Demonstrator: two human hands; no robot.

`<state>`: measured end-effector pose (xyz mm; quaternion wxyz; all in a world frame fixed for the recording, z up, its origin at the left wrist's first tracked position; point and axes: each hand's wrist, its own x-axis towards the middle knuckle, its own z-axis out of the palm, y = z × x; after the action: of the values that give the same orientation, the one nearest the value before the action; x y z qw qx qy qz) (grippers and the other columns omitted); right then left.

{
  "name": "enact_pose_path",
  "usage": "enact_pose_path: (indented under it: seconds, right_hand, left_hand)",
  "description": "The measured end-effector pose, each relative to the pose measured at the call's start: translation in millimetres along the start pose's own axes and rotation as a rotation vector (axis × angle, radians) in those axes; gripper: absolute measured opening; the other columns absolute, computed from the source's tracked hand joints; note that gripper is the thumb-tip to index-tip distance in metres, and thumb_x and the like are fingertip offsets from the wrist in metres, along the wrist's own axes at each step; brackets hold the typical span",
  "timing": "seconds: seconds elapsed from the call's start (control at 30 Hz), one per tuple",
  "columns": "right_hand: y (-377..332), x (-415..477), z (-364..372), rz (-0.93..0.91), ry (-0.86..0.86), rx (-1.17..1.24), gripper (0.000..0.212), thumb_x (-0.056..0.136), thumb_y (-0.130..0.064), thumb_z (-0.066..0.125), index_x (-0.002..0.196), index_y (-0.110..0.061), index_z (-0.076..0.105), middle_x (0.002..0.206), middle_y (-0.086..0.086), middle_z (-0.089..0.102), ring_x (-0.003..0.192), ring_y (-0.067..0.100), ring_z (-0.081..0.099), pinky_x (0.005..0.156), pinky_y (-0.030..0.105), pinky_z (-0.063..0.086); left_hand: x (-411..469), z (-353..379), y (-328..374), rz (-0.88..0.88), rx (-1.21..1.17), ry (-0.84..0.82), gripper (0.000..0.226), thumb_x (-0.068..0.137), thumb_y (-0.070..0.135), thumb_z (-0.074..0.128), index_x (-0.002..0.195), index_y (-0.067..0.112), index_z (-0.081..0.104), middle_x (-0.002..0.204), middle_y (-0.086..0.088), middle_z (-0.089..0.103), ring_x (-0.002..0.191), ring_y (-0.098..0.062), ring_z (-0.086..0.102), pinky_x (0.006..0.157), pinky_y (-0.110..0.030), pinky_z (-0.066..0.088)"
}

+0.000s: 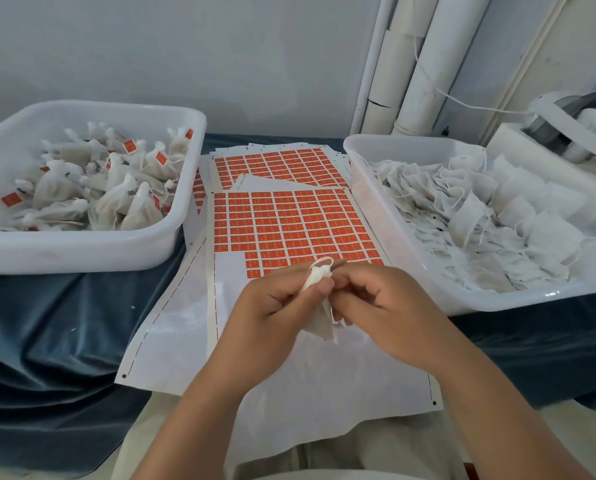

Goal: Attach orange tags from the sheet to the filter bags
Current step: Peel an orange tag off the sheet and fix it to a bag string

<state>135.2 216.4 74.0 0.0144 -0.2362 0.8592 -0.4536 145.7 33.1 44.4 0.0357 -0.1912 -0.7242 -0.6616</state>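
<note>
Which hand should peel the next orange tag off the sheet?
Probably the right hand. The left hand grips the filter bag by its neck, while the right only pinches near its string, with fingertips just over the nearest orange tags on the sheet.

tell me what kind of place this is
Likely a hand-packing bench: left tub of tagged bags, right tub of untagged bags, orange tag sheets between; left hand and right hand hold a filter bag.

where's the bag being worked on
Head view, centre: the bag is held between left hand and right hand, over the near end of the tag sheet.
</note>
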Motion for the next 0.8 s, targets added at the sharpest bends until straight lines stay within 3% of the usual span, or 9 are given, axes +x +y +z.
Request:
enact_pose_path:
  seconds: [0.17,0.33,0.47,0.6,0.7,0.8]
  right_hand:
    - [1.0,0.6,0.9,0.028,0.018,-0.001,0.029,0.103,-0.019,0.062,0.097,-0.048,0.067,0.084,-0.024,0.073,0.078,-0.001,0.072,0.068,0.009,0.052]
    - [2.1,0.2,3.3,0.034,0.065,-0.029,0.021,0.102,-0.029,0.066,0.093,-0.048,0.070,0.080,-0.022,0.074,0.075,-0.001,0.072,0.064,0.008,0.051]
    - [5.1,0.0,-2.0,0.062,0.053,-0.132,0.013,0.102,-0.038,0.064,0.096,-0.035,0.075,0.082,-0.018,0.072,0.078,0.003,0.071,0.067,0.013,0.052]
    - [-0.1,-3.5,-7.4,-0.071,0.036,-0.306,0.015,0.104,-0.036,0.057,0.101,-0.033,0.071,0.087,-0.020,0.068,0.086,0.007,0.067,0.072,0.018,0.050]
    - [-3.2,-4.0,-10.3,-0.181,0.070,-0.451,0.018,0.105,-0.032,0.055,0.103,-0.026,0.072,0.087,-0.017,0.065,0.081,0.009,0.063,0.069,0.025,0.050]
    - [-4.5,-4.1,-16.6,-0.274,0.112,-0.508,0.022,0.104,-0.033,0.058,0.103,-0.020,0.076,0.091,-0.012,0.067,0.080,0.007,0.061,0.070,0.024,0.052]
  left_hand:
    - [0.2,2.2,-0.2,-0.009,0.020,0.043,0.030,0.104,0.033,0.054,0.104,0.020,0.080,0.091,0.010,0.077,0.096,-0.017,0.072,0.083,-0.013,0.052]
    - [0.5,1.0,1.0,-0.042,0.003,0.061,0.028,0.100,0.038,0.055,0.110,0.029,0.080,0.102,0.014,0.078,0.106,-0.012,0.071,0.087,-0.011,0.051]
    - [1.7,0.6,0.9,-0.057,0.023,0.110,0.026,0.097,0.044,0.055,0.106,0.037,0.078,0.103,0.023,0.076,0.107,-0.003,0.069,0.085,-0.006,0.049]
    - [2.1,0.6,-4.6,-0.069,0.171,0.099,0.031,0.098,0.048,0.052,0.104,0.035,0.079,0.095,0.022,0.075,0.096,-0.008,0.069,0.080,-0.010,0.051]
    - [0.7,1.2,-7.8,-0.069,0.297,0.056,0.025,0.097,0.051,0.047,0.089,0.043,0.069,0.080,0.030,0.067,0.085,-0.002,0.065,0.072,-0.006,0.045]
    - [0.1,-0.9,-11.1,-0.088,0.368,-0.050,0.029,0.100,0.055,0.037,0.085,0.045,0.060,0.083,0.029,0.065,0.087,-0.003,0.064,0.074,-0.011,0.046]
